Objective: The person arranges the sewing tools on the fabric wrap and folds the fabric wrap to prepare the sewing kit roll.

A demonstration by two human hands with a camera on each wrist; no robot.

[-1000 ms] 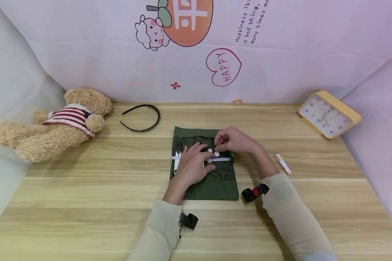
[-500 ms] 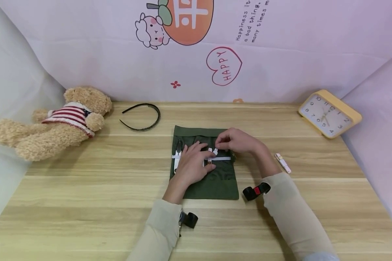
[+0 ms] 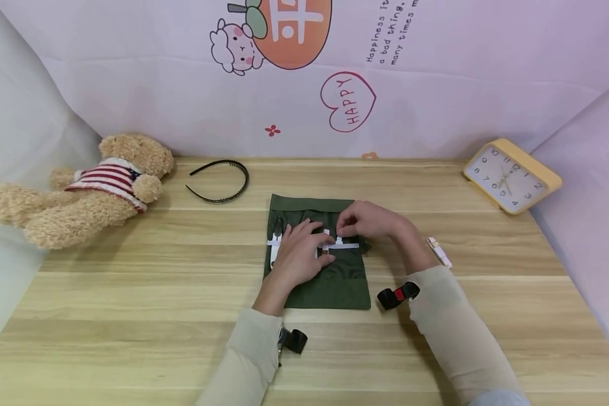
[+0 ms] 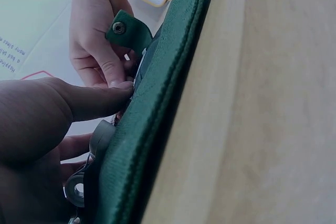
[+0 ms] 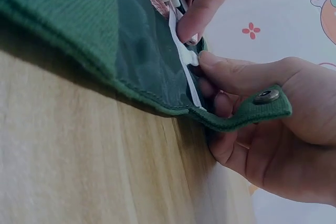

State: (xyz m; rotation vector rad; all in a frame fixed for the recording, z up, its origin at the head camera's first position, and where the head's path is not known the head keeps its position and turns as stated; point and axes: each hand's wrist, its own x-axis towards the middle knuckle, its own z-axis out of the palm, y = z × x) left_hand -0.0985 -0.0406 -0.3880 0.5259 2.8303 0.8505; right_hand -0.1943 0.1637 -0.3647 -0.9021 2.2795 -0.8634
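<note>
A dark green cloth pouch (image 3: 330,294) lies unfolded on the table, a white elastic band (image 3: 352,246) running across it. My left hand (image 3: 298,254) rests on the pouch with fingers spread, its index finger and thumb pressing on either side of the band, near a small strip with a brown part (image 3: 326,250). My right hand (image 3: 369,219) pinches a small white flat piece (image 5: 190,57) between thumb and finger, its lower end at the band. Left of my left hand, a white tool with a dark tip (image 3: 276,251) sits under the band. Other contents are hidden beneath that hand.
A small whitish strip (image 3: 439,252) lies right of the pouch, close to my right forearm. Behind it stands a yellow clock (image 3: 510,177). At the back left are a black headband (image 3: 246,179) and a teddy bear (image 3: 96,208). A snap tab (image 5: 262,108) sticks out from the pouch edge.
My right hand has shifted slightly with the white piece, which has turned from its rounded face showing to narrower and moved down to the band. My left hand has stayed in place.
</note>
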